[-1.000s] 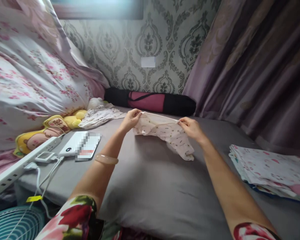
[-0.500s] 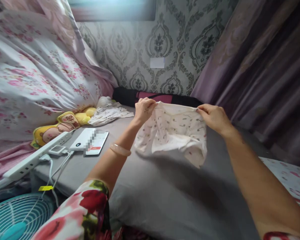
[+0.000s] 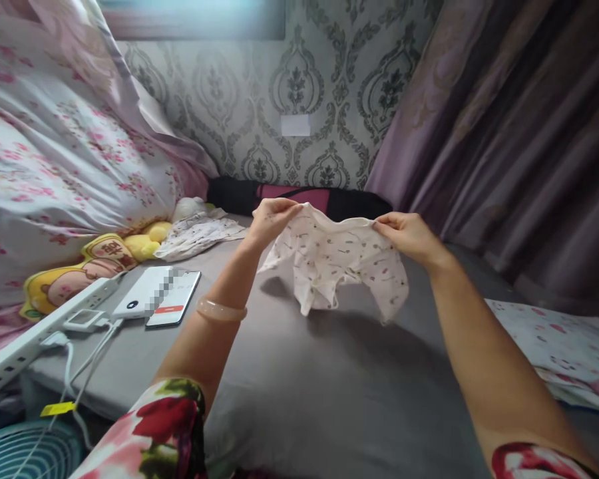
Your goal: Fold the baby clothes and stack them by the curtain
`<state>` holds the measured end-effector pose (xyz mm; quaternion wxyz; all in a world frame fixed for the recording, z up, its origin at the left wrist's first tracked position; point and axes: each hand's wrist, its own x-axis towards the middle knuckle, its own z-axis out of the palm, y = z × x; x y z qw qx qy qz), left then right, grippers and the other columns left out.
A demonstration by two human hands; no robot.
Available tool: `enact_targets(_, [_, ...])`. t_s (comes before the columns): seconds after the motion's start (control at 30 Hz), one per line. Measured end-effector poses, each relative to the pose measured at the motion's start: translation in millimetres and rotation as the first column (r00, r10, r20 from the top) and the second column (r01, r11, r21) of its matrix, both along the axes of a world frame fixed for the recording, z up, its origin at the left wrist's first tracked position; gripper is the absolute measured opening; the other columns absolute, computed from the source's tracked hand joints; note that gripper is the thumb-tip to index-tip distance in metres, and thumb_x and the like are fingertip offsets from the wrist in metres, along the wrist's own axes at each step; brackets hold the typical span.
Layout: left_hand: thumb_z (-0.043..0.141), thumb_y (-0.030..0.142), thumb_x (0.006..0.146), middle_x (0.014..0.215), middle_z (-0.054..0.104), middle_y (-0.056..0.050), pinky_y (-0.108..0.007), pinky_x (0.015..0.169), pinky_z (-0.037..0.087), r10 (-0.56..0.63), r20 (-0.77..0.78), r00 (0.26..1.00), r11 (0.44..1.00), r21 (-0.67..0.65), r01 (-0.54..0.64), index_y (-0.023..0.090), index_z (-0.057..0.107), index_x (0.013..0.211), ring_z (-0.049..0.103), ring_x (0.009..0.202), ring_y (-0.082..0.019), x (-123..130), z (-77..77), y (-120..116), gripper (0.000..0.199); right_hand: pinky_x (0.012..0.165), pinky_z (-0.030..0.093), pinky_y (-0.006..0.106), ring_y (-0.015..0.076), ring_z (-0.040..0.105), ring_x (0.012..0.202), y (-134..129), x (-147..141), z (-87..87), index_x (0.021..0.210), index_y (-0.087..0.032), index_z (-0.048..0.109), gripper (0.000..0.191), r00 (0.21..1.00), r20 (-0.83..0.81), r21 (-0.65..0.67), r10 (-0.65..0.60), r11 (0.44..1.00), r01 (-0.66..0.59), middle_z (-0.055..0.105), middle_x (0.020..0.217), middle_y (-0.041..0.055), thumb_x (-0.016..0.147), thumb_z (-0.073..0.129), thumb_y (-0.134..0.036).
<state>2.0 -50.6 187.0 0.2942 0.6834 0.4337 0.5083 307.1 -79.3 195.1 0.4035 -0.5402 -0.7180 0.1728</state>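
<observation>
A small white garment with a scattered print (image 3: pixel 337 256) hangs in the air over the grey bed sheet (image 3: pixel 329 392). My left hand (image 3: pixel 274 218) pinches its top edge at the left end, and my right hand (image 3: pixel 410 234) pinches the same edge at the right end. The edge sags a little between them. Below it the fabric spreads out, with one flap hanging low on the right. A pale bangle (image 3: pixel 222 310) is round my left forearm.
At the left are a phone (image 3: pixel 184 299), a white power bank (image 3: pixel 142 293), a power strip (image 3: pixel 44 329) with cables, yellow plush toys (image 3: pixel 100 263), a crumpled printed cloth (image 3: pixel 199 233) and a fan (image 3: pixel 30 449). A black and pink roll (image 3: pixel 299 198) lies by the wall. Printed fabric (image 3: pixel 554 339) is at right.
The garment's lower part has swung and spread, and its top edge sags more, with my hands slightly closer together. Both hands still hold it. The whole view has shifted to the right.
</observation>
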Motion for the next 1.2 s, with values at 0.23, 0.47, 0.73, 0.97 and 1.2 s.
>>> enact_targets(0.23, [0.076, 0.043, 0.069, 0.072, 0.07, -0.006, -0.03, 0.063, 0.05, -0.264, 0.119, 0.957, 0.928, -0.24, 0.286, 0.013, 0.074, 0.081, 0.065, 0.069, -0.018, -8.6, 3.2, 3.5, 0.032, 0.062, 0.05, 0.029, 0.0196, 0.065, 0.07, -2.3, 8.3, 3.2, 0.085, -0.017, 0.075, 0.042, 0.977, 0.025, -0.232, 0.213, 0.952, -0.201, 0.073, 0.079, 0.006, 0.072, 0.068, -0.057])
enact_targets(0.47, [0.078, 0.044, 0.067, 0.074, 0.071, -0.006, -0.028, 0.065, 0.051, -0.359, 0.188, 0.914, 0.915, -0.126, 0.384, 0.014, 0.075, 0.082, 0.064, 0.068, -0.016, -9.9, 5.3, -0.1, 0.034, 0.066, 0.05, 0.029, 0.0191, 0.066, 0.073, -5.9, 8.4, 0.1, 0.089, -0.016, 0.073, 0.05, 0.972, -0.037, -0.243, 0.232, 0.941, -0.235, 0.072, 0.076, 0.0046, 0.069, 0.07, -0.062])
enact_targets(0.73, [0.076, 0.041, 0.069, 0.063, 0.063, 0.0, -0.021, 0.053, 0.039, -0.147, 0.126, 0.981, 0.975, -0.149, 0.165, 0.013, 0.07, 0.079, 0.052, 0.057, -0.01, -6.7, -5.2, 21.7, 0.03, 0.062, 0.048, 0.027, 0.0166, 0.062, 0.068, 18.9, 13.6, -12.3, 0.089, -0.017, 0.072, 0.044, 0.988, -0.141, -0.107, 0.066, 0.991, -0.081, 0.071, 0.077, 0.0037, 0.073, 0.067, -0.057])
enact_targets(0.97, [0.06, 0.036, 0.085, 0.055, 0.039, 0.006, -0.02, 0.047, 0.027, 0.011, 0.2, 0.98, 0.993, 0.11, -0.034, 0.018, 0.059, 0.079, 0.036, 0.049, -0.007, 18.2, -17.7, 40.5, 0.019, 0.075, 0.047, 0.032, 0.0225, 0.066, 0.083, 38.0, -0.4, -26.9, 0.095, -0.017, 0.072, 0.032, 0.965, 0.08, 0.331, -0.248, 0.92, 0.209, 0.074, 0.09, 0.0091, 0.089, 0.052, -0.041])
enact_targets(1.2, [0.055, 0.033, 0.09, 0.078, 0.048, 0.0, -0.026, 0.072, 0.042, 0.324, -0.015, 0.946, 0.837, 0.472, -0.279, 0.02, 0.063, 0.087, 0.049, 0.074, -0.014, 16.9, -27.2, 33.1, 0.016, 0.075, 0.047, 0.032, 0.0244, 0.066, 0.085, 20.4, -15.6, -27.9, 0.098, -0.017, 0.069, 0.042, 0.933, 0.096, 0.422, -0.346, 0.863, 0.277, 0.073, 0.093, 0.0117, 0.096, 0.04, -0.047])
